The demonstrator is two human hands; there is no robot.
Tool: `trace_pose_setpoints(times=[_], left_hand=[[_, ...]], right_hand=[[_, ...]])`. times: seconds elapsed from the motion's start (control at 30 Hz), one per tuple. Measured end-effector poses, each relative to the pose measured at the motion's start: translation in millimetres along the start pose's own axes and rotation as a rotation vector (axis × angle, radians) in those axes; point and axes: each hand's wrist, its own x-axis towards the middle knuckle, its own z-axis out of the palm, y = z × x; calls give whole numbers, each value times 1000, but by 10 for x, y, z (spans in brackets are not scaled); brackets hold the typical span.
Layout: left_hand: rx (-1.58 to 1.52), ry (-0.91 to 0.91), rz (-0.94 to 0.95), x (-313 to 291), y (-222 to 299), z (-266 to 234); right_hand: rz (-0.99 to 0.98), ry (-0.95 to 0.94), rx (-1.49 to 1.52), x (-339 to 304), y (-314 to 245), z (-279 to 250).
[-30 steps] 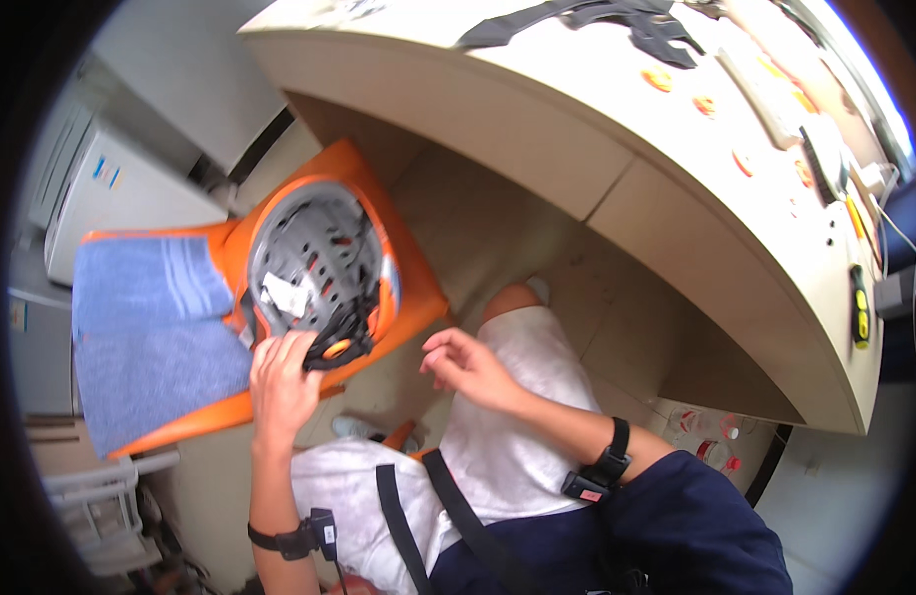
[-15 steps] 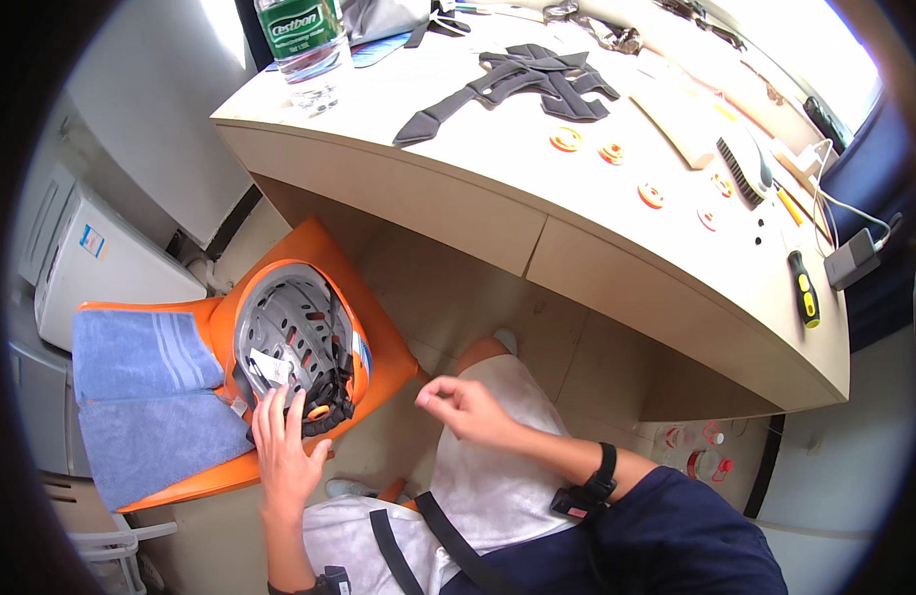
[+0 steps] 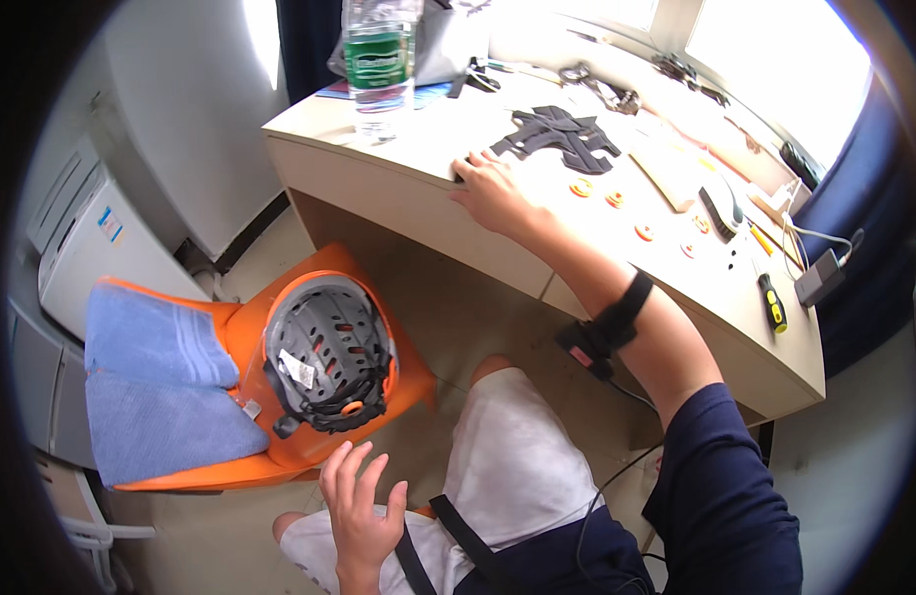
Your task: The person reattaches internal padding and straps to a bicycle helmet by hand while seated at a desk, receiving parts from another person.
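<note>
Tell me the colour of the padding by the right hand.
The padding by the right hand looks black; the head view shows it.

Likely a room in a home: a desk (image 3: 433, 139) below a bright window (image 3: 775, 69) at upper right, blue curtain (image 3: 855, 278) beside it, towels (image 3: 171, 421) on a chair (image 3: 410, 382) at lower left.
</note>
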Motion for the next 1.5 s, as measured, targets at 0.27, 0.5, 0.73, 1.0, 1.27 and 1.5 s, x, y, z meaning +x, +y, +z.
trace_pose_setpoints(times=[0.27,0.5,0.73,1.0,1.27,1.5], left_hand=[[-136,250,-134,-365,-267,-252],[-494,230,-260,-702,-447,-453],[-413,509,-104,-179,-36,-631],[-1335,152,-644,-350,-137,-565],[-1368,-18,-687,-599,-355,-420],[-1043,92,-760,-634,-429,-370]], right_hand=[[113,571,304,-289,-178,-684],[-38,571,1345,-341,-1105,-1667],[268,-241,1547,-931,-2038,-1230],[477,-453,1830,-1073,-2361,-233],[755,-273,1844,-1114,-2013,311],[778,-193,1922,-1173,-1757,303]])
